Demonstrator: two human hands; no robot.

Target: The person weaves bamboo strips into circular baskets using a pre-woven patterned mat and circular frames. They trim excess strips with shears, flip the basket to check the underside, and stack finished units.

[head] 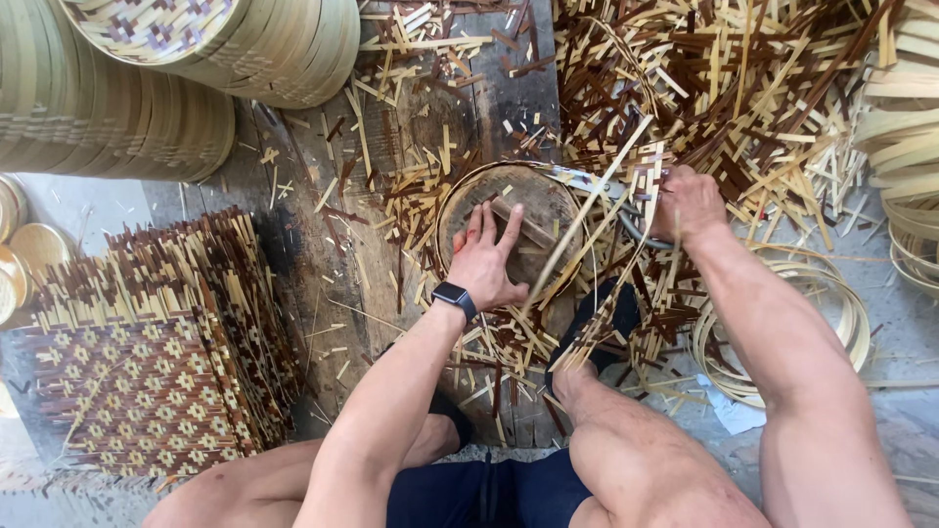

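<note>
Wooden bench [313, 186], round woven tray [509, 220] under left fingers [486, 227]

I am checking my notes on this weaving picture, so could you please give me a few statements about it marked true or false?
1. The left hand lies flat, fingers spread, on the round woven piece. True.
2. The right hand is empty. False: it grips large scissors.
3. A black watch sits on the left wrist. True.
4. The stack of square woven mats lies to the person's right. False: it is on the left.
5. Cut bamboo strips litter the area ahead. True.
</note>
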